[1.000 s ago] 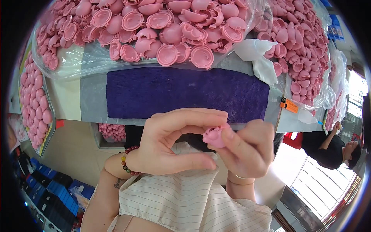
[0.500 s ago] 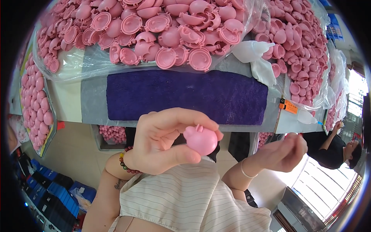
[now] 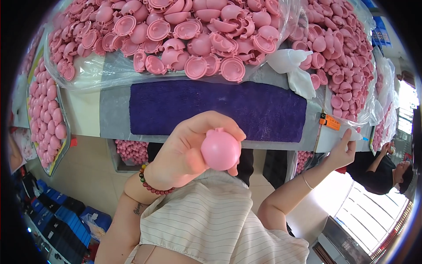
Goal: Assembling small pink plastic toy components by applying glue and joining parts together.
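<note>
My left hand [image 3: 187, 152] holds up a pink plastic ball [image 3: 221, 150] with a small tab on top, fingers and thumb wrapped around its sides. Out to the right, my right hand [image 3: 342, 152] has its finger and thumb at a small white squeeze bottle [image 3: 355, 134] with a blue tip, at the table's edge. The fingers cover part of the bottle. Behind the ball, a purple towel [image 3: 193, 103] lies along the table's front.
Pink half-shells [image 3: 195, 66] heap on clear plastic at the back, with another heap [image 3: 338, 57] at right. Finished-looking balls fill a tray [image 3: 66, 149] at left. A larger white bottle [image 3: 288, 59], a cloth [image 3: 301, 83] and an orange-handled cutter [image 3: 330, 122] lie nearby. Another person [image 3: 382, 171] sits far right.
My right hand has moved up and right to the small squeeze bottle. The left hand has turned the ball, so its tab now points up and its smooth side shows.
</note>
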The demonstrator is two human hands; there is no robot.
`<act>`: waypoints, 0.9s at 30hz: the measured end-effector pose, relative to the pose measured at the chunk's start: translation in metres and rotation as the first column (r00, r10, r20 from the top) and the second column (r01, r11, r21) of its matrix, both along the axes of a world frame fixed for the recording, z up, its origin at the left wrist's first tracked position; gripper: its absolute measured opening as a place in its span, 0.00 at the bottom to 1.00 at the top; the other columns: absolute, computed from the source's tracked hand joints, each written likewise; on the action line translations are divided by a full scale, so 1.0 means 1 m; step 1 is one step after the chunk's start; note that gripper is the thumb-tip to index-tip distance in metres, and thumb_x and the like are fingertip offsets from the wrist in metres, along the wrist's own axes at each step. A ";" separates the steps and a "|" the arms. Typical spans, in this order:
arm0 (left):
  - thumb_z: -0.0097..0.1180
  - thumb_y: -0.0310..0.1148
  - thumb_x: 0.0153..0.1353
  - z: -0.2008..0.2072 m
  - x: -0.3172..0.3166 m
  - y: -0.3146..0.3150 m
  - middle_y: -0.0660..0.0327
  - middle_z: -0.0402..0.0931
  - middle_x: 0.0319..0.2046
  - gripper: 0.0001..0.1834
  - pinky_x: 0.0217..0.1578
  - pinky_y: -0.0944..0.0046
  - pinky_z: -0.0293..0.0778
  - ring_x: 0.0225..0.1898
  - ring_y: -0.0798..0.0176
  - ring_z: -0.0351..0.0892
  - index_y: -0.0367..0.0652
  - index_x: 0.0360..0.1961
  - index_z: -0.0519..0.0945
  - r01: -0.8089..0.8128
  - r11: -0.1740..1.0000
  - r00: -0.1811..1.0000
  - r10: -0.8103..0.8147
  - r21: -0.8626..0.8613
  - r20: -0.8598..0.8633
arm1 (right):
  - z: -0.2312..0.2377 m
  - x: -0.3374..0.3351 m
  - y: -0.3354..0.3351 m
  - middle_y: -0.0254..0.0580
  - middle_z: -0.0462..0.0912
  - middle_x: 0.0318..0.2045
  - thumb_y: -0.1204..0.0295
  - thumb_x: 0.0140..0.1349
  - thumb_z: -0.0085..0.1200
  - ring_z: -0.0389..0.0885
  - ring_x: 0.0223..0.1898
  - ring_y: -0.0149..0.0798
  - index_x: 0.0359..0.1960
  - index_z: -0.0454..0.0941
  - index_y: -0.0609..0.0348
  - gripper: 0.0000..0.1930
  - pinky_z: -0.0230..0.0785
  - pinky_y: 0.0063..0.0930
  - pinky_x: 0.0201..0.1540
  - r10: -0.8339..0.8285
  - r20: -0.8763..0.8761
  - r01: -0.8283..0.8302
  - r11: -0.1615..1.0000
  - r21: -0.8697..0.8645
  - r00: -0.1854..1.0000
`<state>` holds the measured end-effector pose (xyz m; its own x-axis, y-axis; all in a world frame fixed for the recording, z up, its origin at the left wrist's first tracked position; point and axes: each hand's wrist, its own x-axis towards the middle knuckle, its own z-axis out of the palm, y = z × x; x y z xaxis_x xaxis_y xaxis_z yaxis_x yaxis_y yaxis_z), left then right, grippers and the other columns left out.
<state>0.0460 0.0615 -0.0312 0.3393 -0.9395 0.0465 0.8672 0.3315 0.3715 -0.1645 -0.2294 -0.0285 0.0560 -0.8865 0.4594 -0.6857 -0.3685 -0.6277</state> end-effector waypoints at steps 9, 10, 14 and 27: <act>0.63 0.50 0.39 0.018 0.003 0.001 0.55 0.73 0.26 0.31 0.28 0.66 0.73 0.28 0.62 0.74 0.37 0.36 0.67 -0.018 0.974 1.000 0.013 0.228 0.020 | 0.013 0.072 0.094 0.55 0.75 0.27 0.61 0.57 0.41 0.72 0.23 0.39 0.37 0.66 0.74 0.21 0.64 0.23 0.27 0.467 0.588 -0.386 0.883 -0.267 0.660; 0.63 0.50 0.39 0.019 0.002 0.003 0.55 0.73 0.26 0.31 0.28 0.66 0.73 0.28 0.62 0.74 0.37 0.36 0.67 -0.035 0.970 0.999 0.028 0.241 0.032 | 0.013 0.078 0.106 0.57 0.74 0.27 0.60 0.57 0.41 0.72 0.23 0.40 0.38 0.65 0.75 0.23 0.65 0.25 0.27 0.584 0.550 -0.559 0.794 -0.237 0.597; 0.66 0.39 0.37 0.018 0.014 0.029 0.51 0.74 0.29 0.27 0.33 0.64 0.72 0.32 0.60 0.74 0.32 0.35 0.70 -0.176 0.979 0.953 0.143 0.106 0.267 | 0.013 0.098 0.128 0.58 0.74 0.26 0.57 0.53 0.46 0.72 0.22 0.39 0.39 0.65 0.75 0.25 0.65 0.23 0.26 0.689 0.552 -0.765 0.630 -0.135 0.470; 0.41 0.30 0.57 0.029 0.131 0.193 0.55 0.72 0.40 0.13 0.47 0.66 0.61 0.44 0.58 0.69 0.34 0.38 0.72 -0.969 0.006 -0.196 -0.620 -0.246 0.760 | 0.001 0.095 0.120 0.50 0.74 0.21 0.60 0.53 0.45 0.70 0.20 0.31 0.35 0.69 0.74 0.22 0.61 0.14 0.22 0.690 0.545 -0.789 0.609 -0.083 0.475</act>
<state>0.1765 0.2548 -0.0026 0.8511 -0.2519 0.4607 -0.4365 -0.8271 0.3541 -0.0696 -0.1092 -0.0271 0.5468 -0.6807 0.4875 0.2094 -0.4526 -0.8668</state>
